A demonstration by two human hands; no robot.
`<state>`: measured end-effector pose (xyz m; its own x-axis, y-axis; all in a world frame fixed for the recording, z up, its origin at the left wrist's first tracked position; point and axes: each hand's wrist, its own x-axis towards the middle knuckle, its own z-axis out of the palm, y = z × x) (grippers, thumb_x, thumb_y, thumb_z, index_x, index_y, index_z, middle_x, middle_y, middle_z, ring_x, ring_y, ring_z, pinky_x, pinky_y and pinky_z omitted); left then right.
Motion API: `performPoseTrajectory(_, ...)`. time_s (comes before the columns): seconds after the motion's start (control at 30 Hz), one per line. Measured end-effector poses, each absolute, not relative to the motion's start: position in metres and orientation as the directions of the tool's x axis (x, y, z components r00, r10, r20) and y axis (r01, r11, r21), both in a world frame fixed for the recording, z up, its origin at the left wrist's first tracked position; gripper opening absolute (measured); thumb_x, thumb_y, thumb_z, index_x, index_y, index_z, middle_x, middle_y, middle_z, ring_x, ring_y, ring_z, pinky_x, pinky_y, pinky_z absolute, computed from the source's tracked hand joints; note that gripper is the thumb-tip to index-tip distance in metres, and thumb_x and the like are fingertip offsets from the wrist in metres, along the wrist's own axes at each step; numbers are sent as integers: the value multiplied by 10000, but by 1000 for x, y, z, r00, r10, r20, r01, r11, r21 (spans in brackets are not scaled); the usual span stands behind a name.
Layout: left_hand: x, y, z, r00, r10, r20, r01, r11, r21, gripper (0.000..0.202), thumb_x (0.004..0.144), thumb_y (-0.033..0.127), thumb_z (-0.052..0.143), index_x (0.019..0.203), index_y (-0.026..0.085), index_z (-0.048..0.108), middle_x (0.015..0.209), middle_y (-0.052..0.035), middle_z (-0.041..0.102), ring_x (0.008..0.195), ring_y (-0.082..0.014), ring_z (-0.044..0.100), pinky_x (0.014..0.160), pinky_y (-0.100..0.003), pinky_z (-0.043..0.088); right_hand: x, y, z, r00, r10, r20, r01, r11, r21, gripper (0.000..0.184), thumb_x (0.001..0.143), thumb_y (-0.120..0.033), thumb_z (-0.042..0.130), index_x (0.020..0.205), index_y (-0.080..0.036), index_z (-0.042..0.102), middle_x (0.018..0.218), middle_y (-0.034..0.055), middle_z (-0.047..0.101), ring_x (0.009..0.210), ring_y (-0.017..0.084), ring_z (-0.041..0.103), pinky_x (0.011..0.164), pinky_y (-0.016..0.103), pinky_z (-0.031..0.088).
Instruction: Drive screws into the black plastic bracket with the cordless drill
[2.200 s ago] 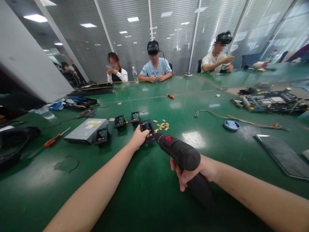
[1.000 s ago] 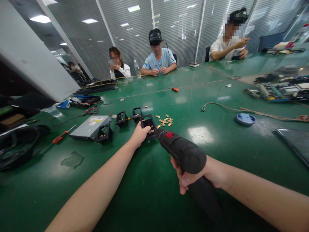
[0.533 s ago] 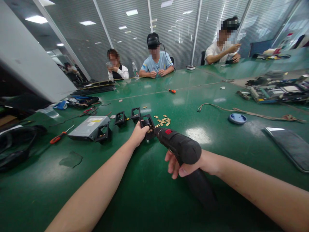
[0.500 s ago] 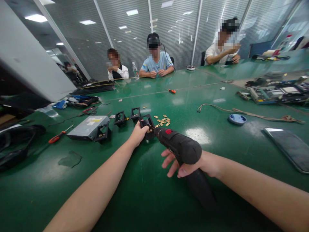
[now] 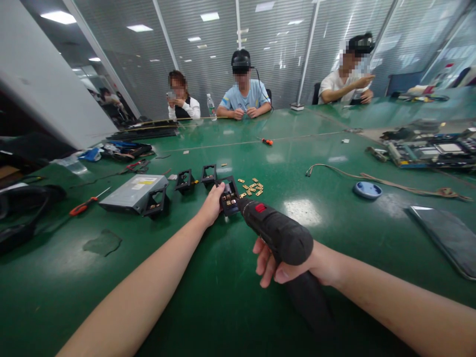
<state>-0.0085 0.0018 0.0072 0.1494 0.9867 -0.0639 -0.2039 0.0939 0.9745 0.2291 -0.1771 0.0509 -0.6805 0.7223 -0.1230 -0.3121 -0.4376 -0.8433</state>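
Note:
My left hand (image 5: 212, 202) is closed on the near-left side of a black plastic frame (image 5: 232, 207), tilted up from the green table, with small brass-coloured parts inside. In my right hand (image 5: 277, 265) is a black cordless drill (image 5: 277, 225) with a red switch on top. Its nose points at the frame's right side; whether the tip touches is hidden. Just beyond lie several small brass plates (image 5: 256, 187). More black frames stand to the left: one (image 5: 208, 174) behind the hand, another (image 5: 184, 181) beside it, and a third (image 5: 156, 203) against a silver drive box (image 5: 130, 191).
An orange screwdriver (image 5: 85, 206) lies at left, another (image 5: 267, 142) farther back. On the right are a blue round lid (image 5: 367, 190), a phone (image 5: 444, 238), a cord (image 5: 401, 179) and circuit boards (image 5: 439, 148). Three people sit across the green table (image 5: 208, 307).
The black frame in my left hand has turned so its inside shows more, and the left thumb has shifted up. The drill has dipped slightly. The whole view has shifted a little.

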Motion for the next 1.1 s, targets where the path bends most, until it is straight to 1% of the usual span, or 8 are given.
performPoseTrajectory(0.1, -9, 4, 4, 143, 987, -76, -191, 102, 976, 581, 877, 733, 653, 1176, 235, 646, 1001, -71, 788, 938, -270, 775, 819, -390, 629, 230, -178, 49, -680, 722, -128, -310, -441, -842, 569, 562, -188, 1029, 1044, -114, 736, 862, 92, 831, 761, 239, 834, 733, 294, 638)
performPoseTrajectory(0.2, -10, 6, 0, 150, 988, -42, -167, 68, 984, 595, 878, 769, 631, 1167, 250, 653, 1041, -75, 794, 954, -266, 782, 807, -376, 633, 230, -178, 51, -679, 722, -134, -308, -445, -841, 560, 554, -186, 1030, 1025, -111, 738, 831, 87, 829, 734, 239, 830, 713, 296, 644)
performPoseTrajectory(0.37, -12, 7, -4, 157, 987, -14, -139, 36, 990, 610, 879, 780, 626, 1163, 241, 655, 1104, -92, 794, 974, -263, 780, 814, -370, 629, 230, -178, 51, -680, 720, -135, -303, -445, -843, 546, 557, -171, 1021, 1021, -111, 739, 821, 84, 827, 732, 239, 830, 705, 292, 642)
performPoseTrajectory(0.53, -12, 5, -2, 156, 987, -33, -122, 52, 991, 636, 856, 800, 638, 1202, 267, 644, 1141, -74, 783, 957, -245, 774, 809, -374, 635, 230, -177, 49, -671, 727, -146, -292, -440, -849, 547, 561, -178, 1011, 1026, -117, 729, 827, 78, 821, 724, 242, 823, 713, 320, 646)
performPoseTrajectory(0.6, -12, 4, 0, 154, 988, -30, -123, 49, 991, 645, 842, 802, 655, 1208, 271, 644, 1136, -69, 782, 940, -238, 771, 795, -364, 633, 230, -177, 51, -672, 726, -145, -286, -435, -854, 548, 559, -181, 1007, 1024, -122, 723, 820, 71, 817, 722, 243, 819, 710, 326, 641)
performPoseTrajectory(0.73, -11, 1, 4, 142, 990, -26, -131, 44, 990, 655, 809, 811, 687, 1182, 273, 654, 1067, -61, 781, 898, -231, 763, 755, -344, 624, 230, -177, 57, -676, 721, -155, -272, -439, -857, 534, 561, -182, 1004, 1007, -127, 715, 803, 62, 809, 711, 237, 811, 708, 321, 625)
performPoseTrajectory(0.87, -10, -1, 7, 126, 992, -28, -130, 45, 990, 652, 793, 814, 701, 1153, 273, 657, 1021, -55, 777, 875, -232, 760, 736, -344, 621, 229, -178, 61, -665, 730, -157, -269, -430, -862, 477, 555, -184, 995, 943, -119, 724, 769, 65, 796, 685, 240, 798, 680, 318, 620)
performPoseTrajectory(1.1, -9, -1, 8, 146, 989, -14, -132, 34, 991, 677, 804, 801, 702, 1211, 262, 659, 1081, -74, 792, 913, -244, 773, 760, -350, 628, 230, -180, 61, -655, 734, -177, -253, -435, -864, 418, 558, -175, 969, 902, -126, 737, 724, 47, 779, 638, 219, 774, 633, 289, 594)
